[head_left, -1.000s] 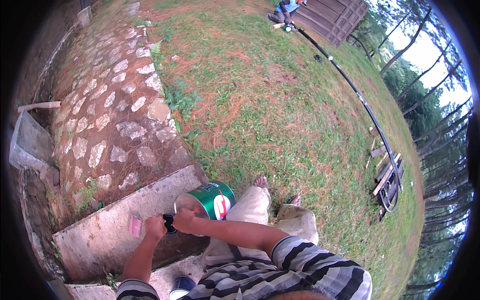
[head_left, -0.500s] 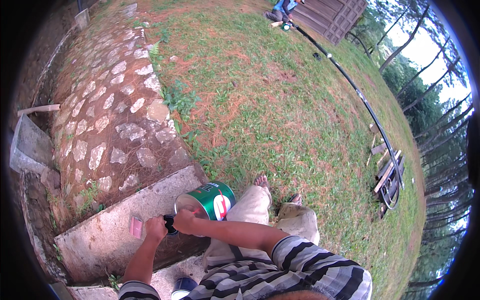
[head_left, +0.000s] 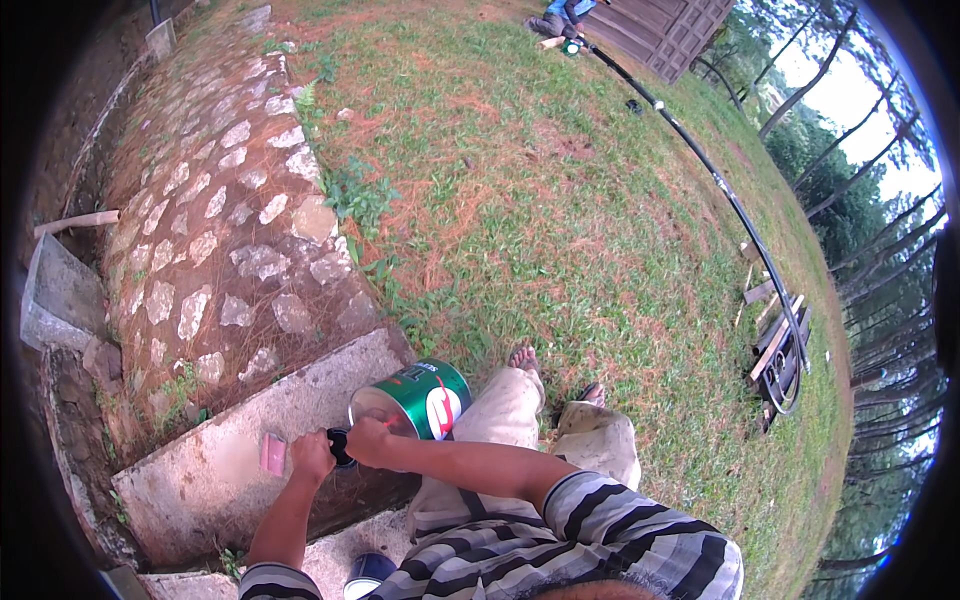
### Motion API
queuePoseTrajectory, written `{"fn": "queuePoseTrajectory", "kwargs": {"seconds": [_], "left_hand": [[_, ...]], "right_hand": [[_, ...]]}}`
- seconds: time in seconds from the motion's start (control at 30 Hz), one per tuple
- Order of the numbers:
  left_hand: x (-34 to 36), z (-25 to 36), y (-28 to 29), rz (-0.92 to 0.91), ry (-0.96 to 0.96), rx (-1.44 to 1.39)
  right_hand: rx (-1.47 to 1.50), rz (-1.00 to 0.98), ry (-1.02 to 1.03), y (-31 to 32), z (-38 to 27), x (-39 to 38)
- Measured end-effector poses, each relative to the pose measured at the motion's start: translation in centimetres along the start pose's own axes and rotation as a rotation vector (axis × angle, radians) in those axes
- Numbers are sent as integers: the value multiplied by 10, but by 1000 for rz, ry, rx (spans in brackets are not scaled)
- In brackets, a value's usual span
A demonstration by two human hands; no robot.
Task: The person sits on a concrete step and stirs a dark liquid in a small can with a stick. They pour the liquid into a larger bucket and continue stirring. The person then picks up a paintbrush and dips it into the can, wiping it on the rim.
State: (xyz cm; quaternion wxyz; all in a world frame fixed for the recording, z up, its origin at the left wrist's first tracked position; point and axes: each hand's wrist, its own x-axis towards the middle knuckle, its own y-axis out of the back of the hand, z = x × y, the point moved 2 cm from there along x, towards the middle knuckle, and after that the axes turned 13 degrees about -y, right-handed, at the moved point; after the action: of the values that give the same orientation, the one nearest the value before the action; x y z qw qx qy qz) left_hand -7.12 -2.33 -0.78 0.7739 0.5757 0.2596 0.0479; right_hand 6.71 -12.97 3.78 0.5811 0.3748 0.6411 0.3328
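Between my two hands is a small black round piece (head_left: pixel 341 447); its exact kind I cannot make out. My left hand (head_left: pixel 312 455) is closed on its left side. My right hand (head_left: pixel 369 442) is closed at its right side, fingers mostly hidden behind the back of the hand. Just beyond the right hand a large green cylindrical can (head_left: pixel 432 394) lies on its side on the concrete step, against my trouser leg. A flat pink piece (head_left: pixel 272 454) lies on the step, left of my left hand.
The concrete step (head_left: pixel 200 470) borders a stone-set slope (head_left: pixel 220 240). A dark blue can (head_left: pixel 370 572) stands by my body. Across the grass (head_left: pixel 520 220) a long black pipe (head_left: pixel 720 185) runs from a kneeling person (head_left: pixel 570 12) to dark slats (head_left: pixel 780 365) at right.
The black piece has tilted slightly between my hands, so its round opening shows less. Both hands stay closed in nearly the same place.
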Motion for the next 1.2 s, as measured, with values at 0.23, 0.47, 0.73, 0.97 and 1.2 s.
{"fn": "queuePoseTrajectory", "kwargs": {"seconds": [0.23,0.47,0.73,0.97,1.2], "left_hand": [[5,12,-2,-12,-7,3],[-4,-7,-6,63,2,-54],[1,-9,-9,16,-43,-42],[1,-4,-10,33,-48,-48],[4,-4,-8,23,-39,-54]], "right_hand": [[4,40,-23,-17,8,-2],[-35,131,33,-4,4,4],[-51,162,63,-3,12,-1],[-49,105,59,2,15,-6],[-64,130,73,2,19,-5]]}}
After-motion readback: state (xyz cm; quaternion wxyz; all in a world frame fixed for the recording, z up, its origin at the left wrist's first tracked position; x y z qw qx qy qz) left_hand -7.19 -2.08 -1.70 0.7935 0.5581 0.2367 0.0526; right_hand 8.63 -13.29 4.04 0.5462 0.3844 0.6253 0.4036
